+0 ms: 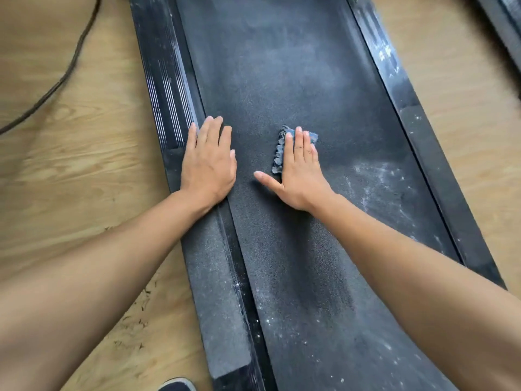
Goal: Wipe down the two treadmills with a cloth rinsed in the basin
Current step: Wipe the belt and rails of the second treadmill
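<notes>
- Two bare forearms (112, 263) are reaching in from 6 o'clock, and a dark shoe toe (177, 385) is peeking in at the bottom edge, on the wooden floor (70, 179).
- The left hand (208, 162) is lying flat with its fingers straight. It is bracing on the treadmill belt (282, 66) where the belt meets the left side rail (166, 88), and it is holding nothing.
- The right hand (298, 170) is pressing flat on a crumpled blue-grey cloth (278, 153) near the belt's middle, fingers straight and thumb splaying toward 9 o'clock.
- Pale dust (377, 179) is showing at 3 o'clock of the cloth and along the right side rail (417, 122), so the wiping looks unfinished.
- Risk: the cloth is bunching under the fingers, so a stroke may smear grit rather than lift it. Body weight leaning on the belt could make the belt slip underhand.
- A cable (70, 60) is trailing at 10 o'clock, and a second treadmill (504, 24) is edging in at 1 o'clock. No basin is in view.
</notes>
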Tool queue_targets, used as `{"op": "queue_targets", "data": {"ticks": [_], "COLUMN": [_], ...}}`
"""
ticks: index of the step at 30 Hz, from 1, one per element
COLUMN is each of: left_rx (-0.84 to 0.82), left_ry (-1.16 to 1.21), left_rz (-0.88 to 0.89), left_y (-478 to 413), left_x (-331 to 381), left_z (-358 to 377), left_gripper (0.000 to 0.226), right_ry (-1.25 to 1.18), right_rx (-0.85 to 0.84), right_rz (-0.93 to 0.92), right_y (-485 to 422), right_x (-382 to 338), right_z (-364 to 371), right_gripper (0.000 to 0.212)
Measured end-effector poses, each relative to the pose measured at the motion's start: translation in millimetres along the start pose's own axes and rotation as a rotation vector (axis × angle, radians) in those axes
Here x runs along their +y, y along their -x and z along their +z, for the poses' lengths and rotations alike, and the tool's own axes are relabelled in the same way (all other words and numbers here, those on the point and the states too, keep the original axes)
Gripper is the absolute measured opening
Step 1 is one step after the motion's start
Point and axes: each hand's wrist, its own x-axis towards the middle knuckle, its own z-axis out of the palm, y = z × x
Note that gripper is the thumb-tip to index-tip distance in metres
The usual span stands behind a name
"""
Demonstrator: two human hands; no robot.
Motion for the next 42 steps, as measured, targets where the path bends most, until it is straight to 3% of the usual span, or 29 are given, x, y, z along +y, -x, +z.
{"op": "queue_targets", "data": {"ticks": [4, 9, 11, 14, 18, 22, 26, 29, 32, 37, 42], "left_rx": [-0.053, -0.173, -0.166, -0.168, -0.103, -0.067, -0.132, -0.152, -0.171, -0.164, -0.148], "left_ry": [0.02, 0.01, -0.003, 0.024, 0.134, 0.218, 0.136, 0.14, 0.145, 0.118, 0.088], "left_rz": [0.208, 0.152, 0.138, 0.154, 0.157, 0.131, 0.14, 0.133, 0.118, 0.117, 0.1], "left_y": [20.0, 29.4, 30.3, 30.5, 25.2, 23.6, 24.2, 20.1, 21.4, 20.6, 22.0], "left_x": [51.4, 96.4, 98.9, 97.0, 86.7, 84.7, 87.9, 88.6, 86.2, 89.6, 94.3], "left_z": [0.2, 23.8, 29.4, 28.6, 26.8, 23.9, 20.1, 16.7, 15.2, 17.6, 18.4], "left_gripper": [0.065, 0.075, 0.076, 0.071, 0.062, 0.062, 0.064, 0.068, 0.071, 0.065, 0.059], "right_ry": [0.054, 0.166, 0.131, 0.043, 0.143, 0.183, 0.189, 0.195, 0.051, -0.049, -0.091], "right_rx": [-0.05, -0.21, -0.208, -0.119, -0.086, -0.161, -0.194, -0.255, -0.267, -0.097, -0.03], "right_rz": [-0.155, -0.167, -0.14, -0.051, -0.244, -0.303, -0.165, 0.003, 0.12, 0.244, 0.112], "right_y": [100.8, 269.6, 247.0, 142.3, 23.9, 63.5, 199.5, 244.3, 228.7, 209.0, 136.3], "right_x": [34.0, 70.4, 70.8, 49.2, 58.4, 84.6, 92.0, 86.6, 60.5, 37.5, 55.1], "right_z": [15.2, 51.4, 51.0, 30.6, -6.8, -13.0, 28.4, 28.6, 23.3, 43.7, 25.3], "right_gripper": [0.12, 0.116, 0.116, 0.115, 0.128, 0.125, 0.12, 0.105, 0.095, 0.105, 0.109]}}
